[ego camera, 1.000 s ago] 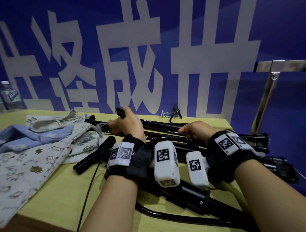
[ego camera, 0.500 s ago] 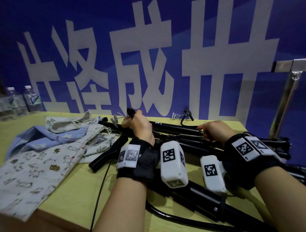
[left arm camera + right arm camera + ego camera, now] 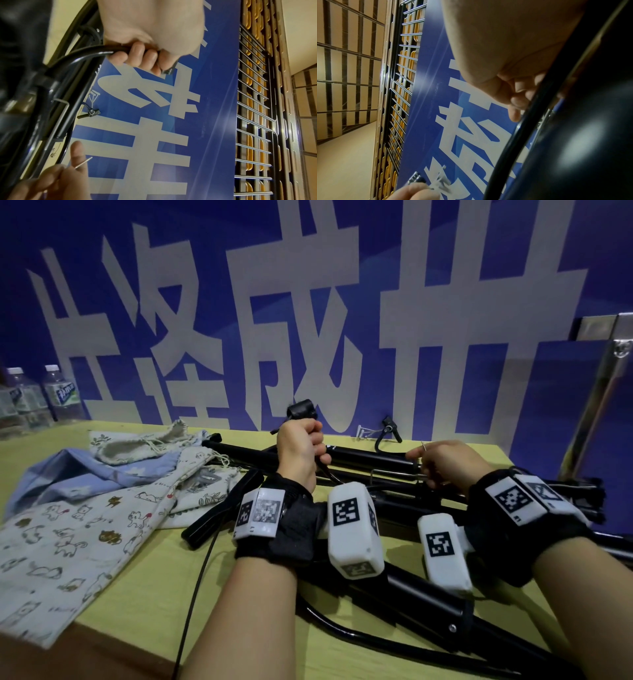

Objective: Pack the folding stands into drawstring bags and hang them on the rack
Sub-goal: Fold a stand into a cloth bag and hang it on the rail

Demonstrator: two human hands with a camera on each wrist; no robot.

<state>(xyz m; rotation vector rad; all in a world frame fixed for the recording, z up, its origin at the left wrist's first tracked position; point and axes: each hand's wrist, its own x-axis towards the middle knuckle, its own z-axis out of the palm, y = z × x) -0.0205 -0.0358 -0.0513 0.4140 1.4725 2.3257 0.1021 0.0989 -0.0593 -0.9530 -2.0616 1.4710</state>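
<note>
You have two water bottles point(image 3: 41, 398) at the table's far left, three fabric drawstring bags point(image 3: 68, 529), and two hands point(image 3: 298, 450) in view

Glossy black metal tubes form the folding stands point(image 3: 373, 463); the bags point(image 3: 68, 529) are matt printed cloth; the rack point(image 3: 596, 405) is brushed metal.

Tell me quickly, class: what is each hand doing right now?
Left hand: closed around a black tube of the folding stand.
Right hand: pinching a thin metal wire at the stand.
</note>
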